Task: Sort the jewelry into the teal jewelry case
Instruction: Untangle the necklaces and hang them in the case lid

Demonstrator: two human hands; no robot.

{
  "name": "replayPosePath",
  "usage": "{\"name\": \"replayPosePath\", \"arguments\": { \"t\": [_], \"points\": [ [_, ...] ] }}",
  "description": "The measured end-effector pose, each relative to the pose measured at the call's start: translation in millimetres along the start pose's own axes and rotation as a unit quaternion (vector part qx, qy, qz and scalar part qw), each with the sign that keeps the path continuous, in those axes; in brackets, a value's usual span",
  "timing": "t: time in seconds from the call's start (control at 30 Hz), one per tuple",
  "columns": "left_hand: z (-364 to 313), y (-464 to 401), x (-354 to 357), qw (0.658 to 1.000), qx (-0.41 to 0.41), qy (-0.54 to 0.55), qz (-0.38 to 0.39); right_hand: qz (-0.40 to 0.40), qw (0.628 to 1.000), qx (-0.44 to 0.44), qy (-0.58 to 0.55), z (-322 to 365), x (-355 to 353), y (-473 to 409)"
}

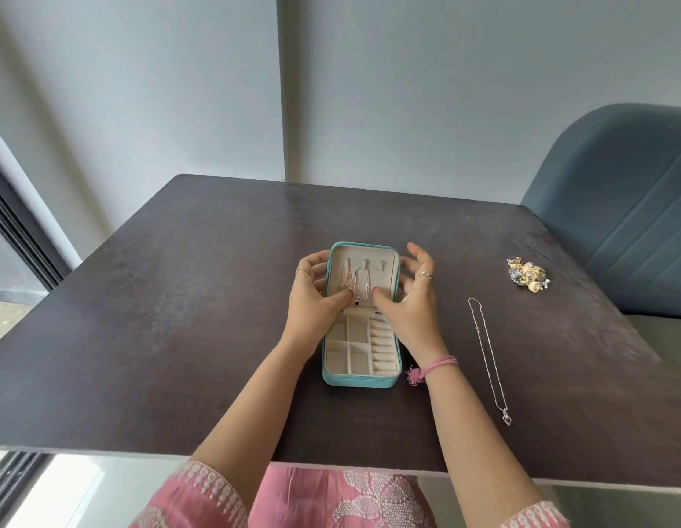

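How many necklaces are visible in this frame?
3. A silver chain necklace with a heart pendant lies on the dark table right of the teal jewelry case; a silver chain and a rose-gold chain hang in its lid. Hands may hide more.
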State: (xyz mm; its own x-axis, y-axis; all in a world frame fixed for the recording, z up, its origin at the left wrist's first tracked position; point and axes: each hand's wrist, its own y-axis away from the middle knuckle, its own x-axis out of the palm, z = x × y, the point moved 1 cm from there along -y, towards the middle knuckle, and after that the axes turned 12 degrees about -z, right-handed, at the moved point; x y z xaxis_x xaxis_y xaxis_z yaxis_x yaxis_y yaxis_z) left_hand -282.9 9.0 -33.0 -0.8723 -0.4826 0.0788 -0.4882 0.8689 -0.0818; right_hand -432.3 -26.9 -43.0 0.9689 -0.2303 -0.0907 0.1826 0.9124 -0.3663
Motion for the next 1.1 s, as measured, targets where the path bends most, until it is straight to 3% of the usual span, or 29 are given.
{"name": "replayPosePath", "arguments": {
  "t": [0.53,0.83,1.1],
  "points": [
    [-3,7,-7,0.999,0.016,-0.035,0.033,0.007,0.996,-0.053,0.064,6,-4,5],
    [-3,18,-2,1.0,-0.008,0.002,-0.002,-0.011,0.999,-0.029,0.039,7,0,11],
    [-11,21,-8,0.998,0.024,0.005,-0.056,-0.037,0.999,-0.025,0.024,11,-7,10]
  ]
}}
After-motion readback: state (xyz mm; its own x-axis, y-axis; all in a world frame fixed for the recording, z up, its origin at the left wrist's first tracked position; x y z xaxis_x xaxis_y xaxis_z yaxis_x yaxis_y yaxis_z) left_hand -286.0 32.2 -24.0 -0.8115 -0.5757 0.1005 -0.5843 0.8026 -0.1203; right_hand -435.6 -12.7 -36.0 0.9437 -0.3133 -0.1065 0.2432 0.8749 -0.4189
